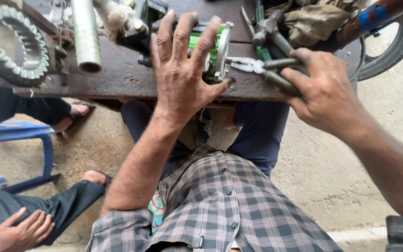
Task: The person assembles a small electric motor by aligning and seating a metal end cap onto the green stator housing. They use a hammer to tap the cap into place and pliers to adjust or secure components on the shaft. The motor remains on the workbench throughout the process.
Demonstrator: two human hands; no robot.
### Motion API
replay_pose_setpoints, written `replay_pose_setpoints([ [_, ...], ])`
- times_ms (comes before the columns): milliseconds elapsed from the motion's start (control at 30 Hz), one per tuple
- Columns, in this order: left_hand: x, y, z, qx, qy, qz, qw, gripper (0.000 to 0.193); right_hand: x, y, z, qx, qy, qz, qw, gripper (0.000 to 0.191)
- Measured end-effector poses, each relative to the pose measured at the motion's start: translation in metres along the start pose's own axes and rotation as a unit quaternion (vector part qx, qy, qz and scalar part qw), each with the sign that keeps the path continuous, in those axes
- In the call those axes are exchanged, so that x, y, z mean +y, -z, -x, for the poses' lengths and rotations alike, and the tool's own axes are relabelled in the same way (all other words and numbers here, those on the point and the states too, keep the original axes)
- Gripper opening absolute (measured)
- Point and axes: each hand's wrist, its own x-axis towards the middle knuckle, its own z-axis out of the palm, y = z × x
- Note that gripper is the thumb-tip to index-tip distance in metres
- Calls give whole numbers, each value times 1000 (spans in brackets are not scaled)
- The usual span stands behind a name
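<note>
Left hand (183,77) lay spread, fingers splayed, atop the green motor housing (211,46) on the tabletop (122,77); right hand (325,93) gripped pliers (257,67), long axis pointing leftward at its end plate.

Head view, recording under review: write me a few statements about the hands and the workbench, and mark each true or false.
1. The left hand lies spread over a green motor part. True.
2. The right hand holds a hammer. False: it grips pliers; the hammer lies untouched on the wooden bench.
3. The pliers' tips point at the green part's metal end plate. True.
4. The bench is bare apart from the green part. False: a wound stator ring and a metal tube also lie there.
5. A second person's hand shows at lower left. True.
</note>
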Motion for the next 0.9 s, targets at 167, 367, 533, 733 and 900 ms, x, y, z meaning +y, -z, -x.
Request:
replay_pose_setpoints([
  [167,6,14,-19,-52,18,29,998,115,25,-23,-9,71,-18,111,991,39],
  [367,-5,20,-20,-45,-35,64,996,97,35,-30,-21,126,10,264,956,37],
  [533,-7,22,-17,-58,-33,58,996,98,34,-23,-17,127,19,247,961,41],
  [733,-5,22,-21,-53,-35,60,996,101,24,-20,-20,162,25,331,929,18],
  [900,-7,22,-20,-53,-29,58,996,102,20,-19,-25,198,49,345,916,15],
])
